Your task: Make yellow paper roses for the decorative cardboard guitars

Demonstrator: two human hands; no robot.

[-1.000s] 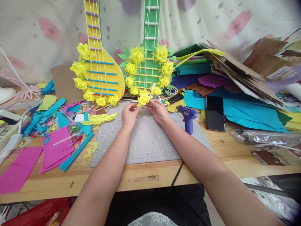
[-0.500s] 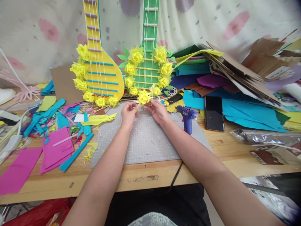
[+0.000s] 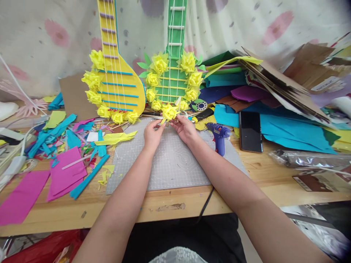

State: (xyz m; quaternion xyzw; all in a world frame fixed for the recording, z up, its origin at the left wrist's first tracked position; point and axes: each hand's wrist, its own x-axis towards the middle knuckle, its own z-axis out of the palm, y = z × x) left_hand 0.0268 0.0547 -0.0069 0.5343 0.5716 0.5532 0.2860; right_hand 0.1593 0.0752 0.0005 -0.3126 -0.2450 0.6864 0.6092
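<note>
A yellow crepe-paper flower (image 3: 169, 111) is between my hands, in front of the lower edge of the green paper guitar (image 3: 172, 78). My left hand (image 3: 154, 133) is closed, its thumb and forefinger pinching a petal at the flower's lower left. From the right, my right hand (image 3: 185, 128) closes its fingertips at the base of the same flower; its hold is partly hidden. More yellow flowers and green leaves ring the green guitar's body. To the left stands a yellow paper guitar (image 3: 124, 82) with yellow flowers along its edge.
A grey cutting mat (image 3: 172, 164) lies beneath my hands. Right of it are a blue glue gun (image 3: 218, 137), a phone (image 3: 250, 131) and stacked coloured paper (image 3: 290, 128) with cardboard (image 3: 285, 84). Paper scraps (image 3: 71, 138) and magenta sheets (image 3: 67, 171) cover the left side.
My left hand has moved slightly right and up, its fingertips now on the flower's lower petal. My right hand stays by the flower. The view has shifted a little.
</note>
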